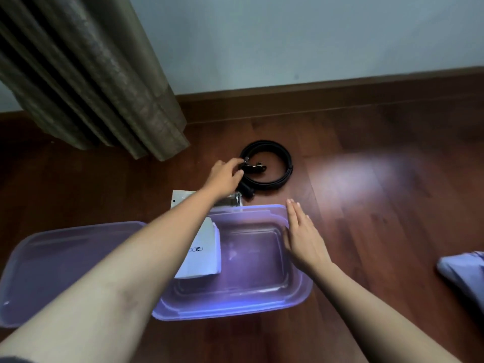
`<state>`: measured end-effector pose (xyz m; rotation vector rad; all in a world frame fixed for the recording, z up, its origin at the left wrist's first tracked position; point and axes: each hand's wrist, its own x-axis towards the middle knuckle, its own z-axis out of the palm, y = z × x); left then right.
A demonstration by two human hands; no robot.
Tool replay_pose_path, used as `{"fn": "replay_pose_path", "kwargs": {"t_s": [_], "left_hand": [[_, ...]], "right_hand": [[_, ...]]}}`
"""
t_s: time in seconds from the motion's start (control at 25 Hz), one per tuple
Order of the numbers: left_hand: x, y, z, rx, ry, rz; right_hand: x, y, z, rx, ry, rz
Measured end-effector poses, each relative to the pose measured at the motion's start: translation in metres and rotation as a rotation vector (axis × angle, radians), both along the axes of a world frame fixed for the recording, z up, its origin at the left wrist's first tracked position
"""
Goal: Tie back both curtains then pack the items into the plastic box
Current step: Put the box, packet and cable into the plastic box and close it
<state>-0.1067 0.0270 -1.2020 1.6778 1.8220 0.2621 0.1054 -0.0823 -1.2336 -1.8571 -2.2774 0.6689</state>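
- Left forearm [117, 271] is stretched across the open plastic box [230, 313], so that the left hand [225, 176] reaches the floor beyond the far rim.
- Coiled black belt [272, 163] is grasped at its left edge, next to the buckle, with the fingers curled round it. It lies flat on the wooden floor [379, 142], not yet lifted.
- Right hand [301, 237] is laid flat on the box's right rim, fingers straight, nothing grasped. It is likely placed there to stop the light box sliding during the reach.
- White booklet [204, 255] is already packed at the left side of the box, partly hidden by the arm. The rest of the bottom looks free, probably enough for the coil.
- Lid [65, 258] is parked just beside the box on the left, out of the loading path.
- Clear packet with white card [183, 199] is left outside, just beyond the far rim. It is judged next in line after the belt.
- Curtain [91, 74] is seen gathered in folds; no tie-back is visible.
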Motion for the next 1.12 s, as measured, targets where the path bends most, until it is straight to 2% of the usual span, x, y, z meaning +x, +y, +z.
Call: {"fn": "replay_pose_path", "kwargs": {"t_s": [0.32, 0.64, 0.88, 1.12], "left_hand": [[0.037, 0.04, -0.024, -0.115, 0.216, -0.068], [0.037, 0.057, -0.032, -0.054, 0.191, -0.077], [0.044, 0.058, -0.031, -0.116, 0.249, -0.074], [0.046, 0.057, -0.03, -0.105, 0.254, 0.037]], "right_hand": [[0.0, 0.0, -0.003, 0.01, 0.032, -0.01], [0.0, -0.001, -0.006, 0.014, 0.036, -0.005], [0.0, 0.0, -0.007, 0.006, 0.017, -0.002], [-0.001, 0.0, -0.001, -0.028, 0.033, -0.013]]}}
